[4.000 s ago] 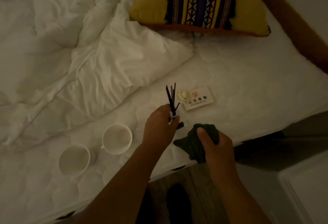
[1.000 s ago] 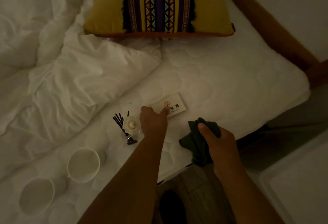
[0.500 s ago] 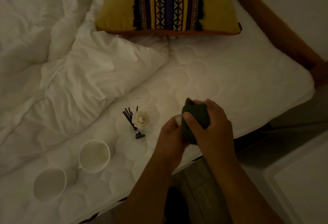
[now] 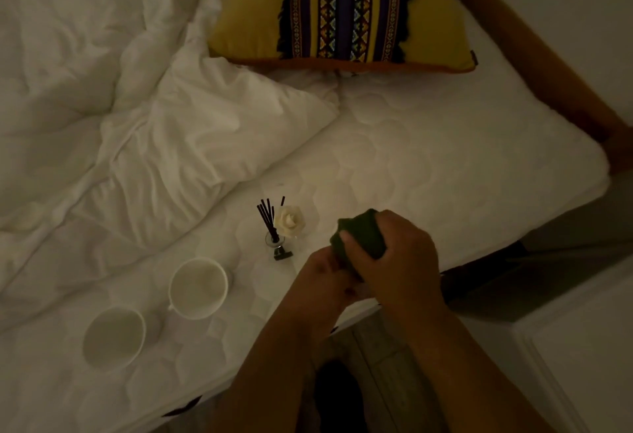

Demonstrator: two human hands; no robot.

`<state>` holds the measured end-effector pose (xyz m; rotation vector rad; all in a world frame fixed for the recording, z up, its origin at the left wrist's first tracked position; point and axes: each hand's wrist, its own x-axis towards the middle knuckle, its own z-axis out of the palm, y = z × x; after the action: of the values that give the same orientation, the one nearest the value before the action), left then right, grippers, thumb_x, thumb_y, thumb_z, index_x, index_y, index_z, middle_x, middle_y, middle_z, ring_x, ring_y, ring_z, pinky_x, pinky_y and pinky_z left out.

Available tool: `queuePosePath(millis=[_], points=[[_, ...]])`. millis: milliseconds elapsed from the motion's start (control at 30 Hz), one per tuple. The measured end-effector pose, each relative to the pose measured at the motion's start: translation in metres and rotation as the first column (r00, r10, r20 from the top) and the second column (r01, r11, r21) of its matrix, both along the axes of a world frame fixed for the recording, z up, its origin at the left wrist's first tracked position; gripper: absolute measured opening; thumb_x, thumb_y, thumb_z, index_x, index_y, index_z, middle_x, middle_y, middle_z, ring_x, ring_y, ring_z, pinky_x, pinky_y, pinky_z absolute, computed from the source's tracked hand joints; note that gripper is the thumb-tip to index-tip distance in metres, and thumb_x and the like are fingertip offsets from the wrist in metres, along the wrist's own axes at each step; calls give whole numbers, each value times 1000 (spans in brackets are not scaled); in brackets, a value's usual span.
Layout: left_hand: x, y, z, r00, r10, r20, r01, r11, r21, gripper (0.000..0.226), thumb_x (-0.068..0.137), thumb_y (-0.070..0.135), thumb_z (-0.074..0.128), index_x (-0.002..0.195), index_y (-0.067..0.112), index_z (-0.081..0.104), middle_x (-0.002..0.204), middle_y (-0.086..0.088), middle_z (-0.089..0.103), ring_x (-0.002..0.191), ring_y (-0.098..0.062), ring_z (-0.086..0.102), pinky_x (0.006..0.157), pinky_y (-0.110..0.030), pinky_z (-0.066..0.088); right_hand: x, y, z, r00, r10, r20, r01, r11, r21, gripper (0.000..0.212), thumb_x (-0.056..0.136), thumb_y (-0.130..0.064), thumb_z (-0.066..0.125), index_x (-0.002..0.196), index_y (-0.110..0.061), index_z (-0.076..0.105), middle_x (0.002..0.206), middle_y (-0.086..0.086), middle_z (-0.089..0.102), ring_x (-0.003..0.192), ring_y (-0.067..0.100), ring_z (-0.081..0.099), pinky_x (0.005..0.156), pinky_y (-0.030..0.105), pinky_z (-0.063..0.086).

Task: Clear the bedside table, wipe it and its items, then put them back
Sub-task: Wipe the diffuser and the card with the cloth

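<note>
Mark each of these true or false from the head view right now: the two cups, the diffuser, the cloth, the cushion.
1. Two white cups sit on the mattress, openings up. True.
2. The reed diffuser lies tipped over on its side. False: it stands upright, with a white flower beside the dark sticks.
3. The right hand holds the dark green cloth in its grip. True.
4. The left hand rests on a cup. False: it is up against the cloth, well apart from both cups.
5. The yellow patterned cushion sits at the head of the bed. True.
</note>
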<state>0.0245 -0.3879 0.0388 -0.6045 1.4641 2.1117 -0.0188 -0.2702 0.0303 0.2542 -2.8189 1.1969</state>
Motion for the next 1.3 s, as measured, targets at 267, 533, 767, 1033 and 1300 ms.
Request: queuePosePath(millis=[267,533,767,1033,1300], points=[[21,-3,-11,993,90,70,-98,988,116,24,92,1,53,112,6,64,110,-12,73,103,-29,69,84,-38,58,-20,40,-17,930,-205,306,257,956,-141,28,88,-41,64,76,-16,65,68,-5,65,64,10,65,60,28,57],[33,50,-18,921,384,73,-389,917,86,28,92,13,55,117,18,66,113,-9,72,105,-27,68,86,-44,57,22,11,-27,691,-585,424,709,664,-239,41,87,-45,65,118,-21,56,101,-8,62,91,13,64,82,40,59],[-1,50,-30,902,427,-58,-429,903,-24,29,97,12,51,120,23,64,113,-5,72,107,-22,68,90,-42,56,41,-7,-27,797,-421,432,549,803,-231,43,88,-38,66,126,-21,56,111,-5,65,101,11,62,86,26,51],[-55,21,-62,912,153,-380,-331,822,-464,39,85,-8,56,98,28,63,103,16,65,99,3,61,79,-15,51,77,26,-41,654,-292,698,586,780,-222,49,79,-44,74,124,-38,56,116,-16,58,104,7,56,101,34,46],[-45,19,-79,934,287,-214,-356,801,-481,66,85,-10,58,140,23,41,145,-4,42,129,-20,45,107,-42,45,92,39,-29,618,-223,754,592,763,-259,42,74,-42,78,113,-39,64,114,-10,67,103,12,63,98,42,52]])
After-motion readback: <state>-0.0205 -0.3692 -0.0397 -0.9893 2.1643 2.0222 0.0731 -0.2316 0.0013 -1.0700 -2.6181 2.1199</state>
